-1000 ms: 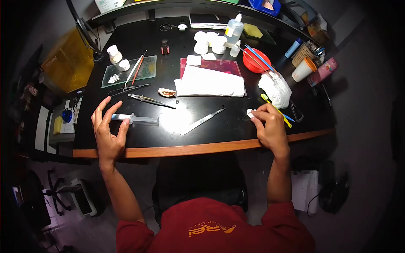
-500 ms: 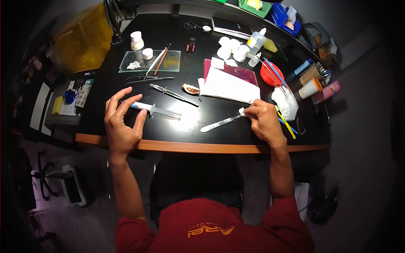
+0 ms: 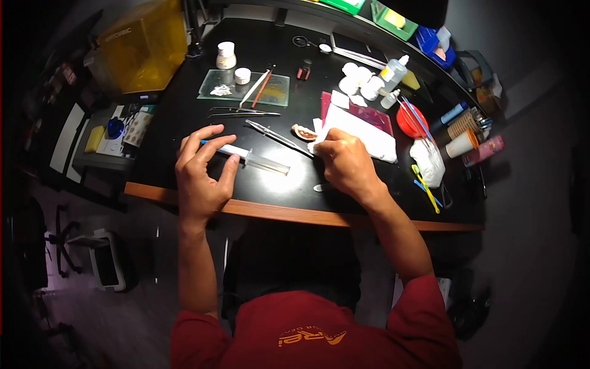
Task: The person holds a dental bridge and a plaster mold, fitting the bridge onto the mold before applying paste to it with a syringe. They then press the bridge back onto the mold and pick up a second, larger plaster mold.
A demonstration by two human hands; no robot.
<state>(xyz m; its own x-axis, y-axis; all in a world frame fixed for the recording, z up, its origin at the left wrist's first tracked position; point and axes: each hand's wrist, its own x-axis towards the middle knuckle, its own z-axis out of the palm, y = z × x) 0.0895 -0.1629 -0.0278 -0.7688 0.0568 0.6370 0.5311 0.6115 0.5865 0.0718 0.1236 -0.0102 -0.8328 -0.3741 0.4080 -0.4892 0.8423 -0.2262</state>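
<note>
Near front edge of black desk (image 3: 161,161) | left hand (image 3: 200,175): fingers spread wide, tips and thumb on syringe (image 3: 261,162) | right hand (image 3: 347,165): fingers bunched tight at white paper towel (image 3: 369,136) corner, can't tell what's pinched tbh

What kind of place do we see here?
Most likely a dental laboratory bench. A denture-like piece lies on the black desk, next to tweezers and a syringe, with a glass plate behind them.

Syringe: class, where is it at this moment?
In the head view, the syringe lies left of centre on the black desk, plunger end under the left hand, tweezers just beyond it.
</note>
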